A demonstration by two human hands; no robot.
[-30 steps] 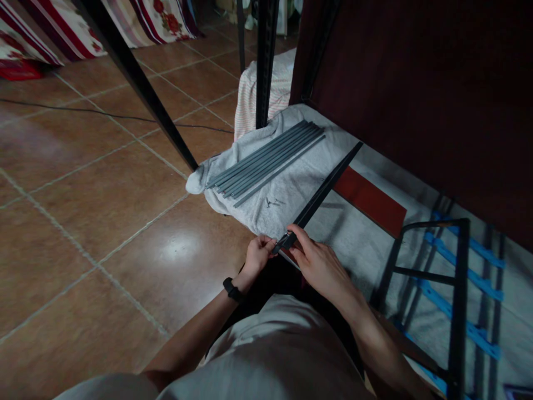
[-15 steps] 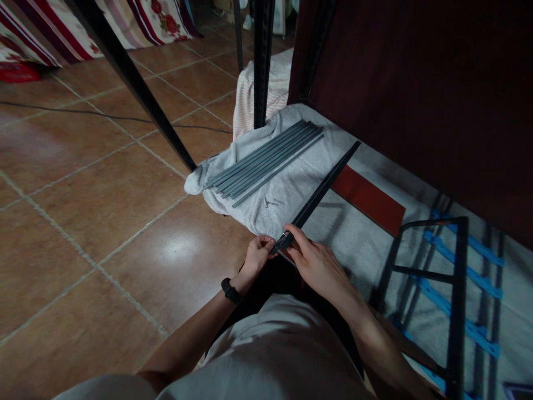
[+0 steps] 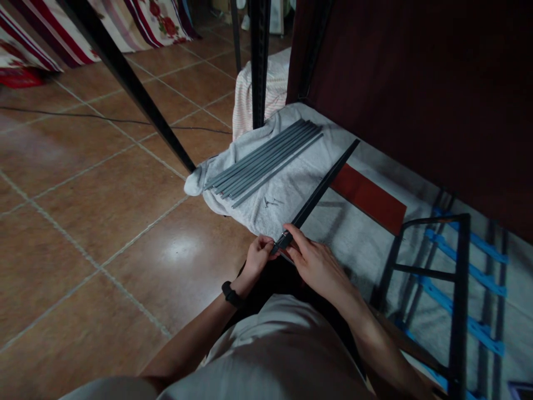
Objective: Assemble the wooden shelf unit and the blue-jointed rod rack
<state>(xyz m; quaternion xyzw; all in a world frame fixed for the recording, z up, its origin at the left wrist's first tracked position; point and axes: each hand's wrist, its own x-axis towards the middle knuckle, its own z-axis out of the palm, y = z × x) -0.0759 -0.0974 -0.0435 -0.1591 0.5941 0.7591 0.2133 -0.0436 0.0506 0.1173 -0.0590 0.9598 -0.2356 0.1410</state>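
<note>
Left hand (image 3: 258, 256): thumb and fingers pinched together at the near end of the black bar (image 3: 320, 191); detail at the fingertips is too small to make out. Right hand (image 3: 320, 269): thumb and fingers clamped on the same bar, just beyond the left. The bar slants away across the grey cloth (image 3: 297, 173); contact of its far end cannot be determined. Left of it: screws (image 3: 270, 202), then grey rods (image 3: 266, 161) lying side by side. Right: a red board (image 3: 368, 197), then a black frame (image 3: 458, 300) near blue strips (image 3: 485, 280).
</note>
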